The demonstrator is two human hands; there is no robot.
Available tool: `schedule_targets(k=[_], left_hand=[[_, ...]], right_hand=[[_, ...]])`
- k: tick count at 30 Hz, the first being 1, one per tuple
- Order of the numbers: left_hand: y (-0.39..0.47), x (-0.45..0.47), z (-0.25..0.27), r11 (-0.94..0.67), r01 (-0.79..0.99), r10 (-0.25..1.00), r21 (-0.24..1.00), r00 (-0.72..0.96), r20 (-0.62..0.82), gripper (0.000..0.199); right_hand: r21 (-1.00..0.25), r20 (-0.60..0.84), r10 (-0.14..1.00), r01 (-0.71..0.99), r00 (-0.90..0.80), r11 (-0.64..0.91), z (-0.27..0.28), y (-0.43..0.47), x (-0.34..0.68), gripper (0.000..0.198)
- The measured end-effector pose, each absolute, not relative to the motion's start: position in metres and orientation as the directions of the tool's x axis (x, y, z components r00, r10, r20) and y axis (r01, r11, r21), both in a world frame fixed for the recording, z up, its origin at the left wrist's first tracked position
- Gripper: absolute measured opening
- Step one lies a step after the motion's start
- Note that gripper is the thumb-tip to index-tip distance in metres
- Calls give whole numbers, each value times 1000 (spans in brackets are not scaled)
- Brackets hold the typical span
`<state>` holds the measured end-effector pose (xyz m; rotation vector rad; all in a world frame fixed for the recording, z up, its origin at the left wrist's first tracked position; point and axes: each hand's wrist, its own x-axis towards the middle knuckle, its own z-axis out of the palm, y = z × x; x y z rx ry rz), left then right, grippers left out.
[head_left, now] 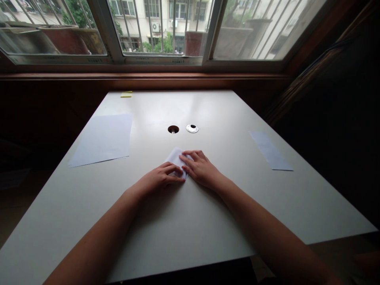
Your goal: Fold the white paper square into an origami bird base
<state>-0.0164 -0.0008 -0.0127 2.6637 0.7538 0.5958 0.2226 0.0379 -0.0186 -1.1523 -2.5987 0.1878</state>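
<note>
A small folded piece of white paper (175, 156) lies flat on the white table (190, 213), near its middle. My left hand (160, 178) rests on the paper's near left part, fingers curled and pressing down. My right hand (200, 168) lies flat over the paper's right side, fingers stretched toward the left. The two hands meet over the paper and hide most of it; only its far corner shows.
A full white sheet (102, 139) lies at the left, a narrow paper strip (270, 150) at the right. A cable hole (173, 129) and its round cap (192, 128) sit beyond the hands. A yellow sticky pad (126, 94) is at the far edge, under the window.
</note>
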Motion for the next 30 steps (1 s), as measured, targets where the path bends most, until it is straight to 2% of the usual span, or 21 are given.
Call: schedule_targets(k=[4, 14, 22, 30], left_hand=[[-1, -15, -11, -821, 421, 547, 385, 773, 322, 43], [-1, -16, -12, -811, 435, 553, 392, 789, 268, 52], [-3, -15, -8, -819, 430, 541, 379, 798, 264, 54], [-4, -9, -10, -828, 492, 552, 270, 801, 234, 60]], right_hand=[[-197, 209, 747, 721, -631, 665, -19, 33, 220, 50], [-101, 225, 750, 751, -622, 653, -25, 30, 218, 52], [-127, 203, 772, 765, -603, 631, -21, 30, 217, 51], [-159, 188, 785, 770, -591, 618, -20, 31, 215, 49]])
